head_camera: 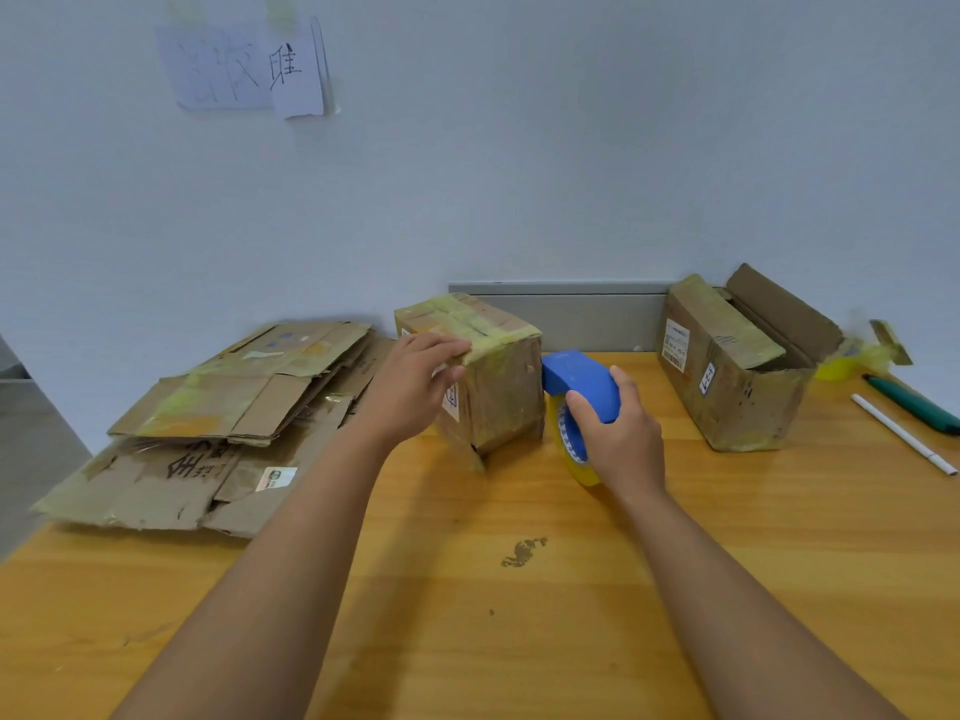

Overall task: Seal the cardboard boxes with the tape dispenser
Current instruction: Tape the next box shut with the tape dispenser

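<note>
Left hand [415,381] clamps the near top edge of the small taped cardboard box [488,376]; right hand [615,433] grips the blue tape dispenser [576,379], touching the box's right side. The box looks light, worn and soft-cornered, so bracing on the edges seems best. A white label on the box under the left hand is unreadable. Open box [737,371] sits well right of the right hand.

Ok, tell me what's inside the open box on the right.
The open box shows only its raised flap and a dark slice of the inner wall. Its front flap and near side cover the rest, so any contents cannot be seen.
</note>
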A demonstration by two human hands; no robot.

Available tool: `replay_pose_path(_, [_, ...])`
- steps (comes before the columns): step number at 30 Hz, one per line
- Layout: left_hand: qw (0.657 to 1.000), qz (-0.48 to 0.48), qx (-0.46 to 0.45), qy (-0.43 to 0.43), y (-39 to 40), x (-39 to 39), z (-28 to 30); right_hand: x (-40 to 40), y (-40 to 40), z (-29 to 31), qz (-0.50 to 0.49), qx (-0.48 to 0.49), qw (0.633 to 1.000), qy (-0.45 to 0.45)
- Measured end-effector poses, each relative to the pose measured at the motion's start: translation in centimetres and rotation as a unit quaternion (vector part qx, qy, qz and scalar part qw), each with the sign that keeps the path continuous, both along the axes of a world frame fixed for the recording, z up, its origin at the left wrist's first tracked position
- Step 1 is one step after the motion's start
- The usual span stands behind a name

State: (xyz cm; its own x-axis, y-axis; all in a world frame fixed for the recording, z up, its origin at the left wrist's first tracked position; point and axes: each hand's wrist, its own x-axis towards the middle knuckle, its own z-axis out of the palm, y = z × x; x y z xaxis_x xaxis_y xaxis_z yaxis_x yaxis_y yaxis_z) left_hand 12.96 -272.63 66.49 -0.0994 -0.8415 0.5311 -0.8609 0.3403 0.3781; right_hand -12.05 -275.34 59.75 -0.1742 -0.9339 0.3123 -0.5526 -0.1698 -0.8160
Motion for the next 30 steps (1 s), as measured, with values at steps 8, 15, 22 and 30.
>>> replay_pose_path(8, [1.000, 0.016, -0.027, 0.004, -0.3, -0.7, -0.1, -0.1, 0.0, -0.1, 0.000, 0.002, 1.000, 0.000])
replay_pose_path(15, [0.999, 0.026, -0.045, 0.011, -0.1, -0.7, -0.4, -0.1, -0.1, -0.3, -0.002, -0.005, 1.000, 0.000])
replay_pose_path(22, [0.994, 0.096, -0.005, -0.056, -1.1, -2.3, 0.0, -0.1, -0.1, -0.4, -0.005, -0.007, 1.000, -0.003])
replay_pose_path(30, [0.996, 0.079, -0.047, 0.008, -0.3, -2.6, -0.2, -0.5, 0.0, -0.8, -0.001, -0.010, 1.000, -0.022])
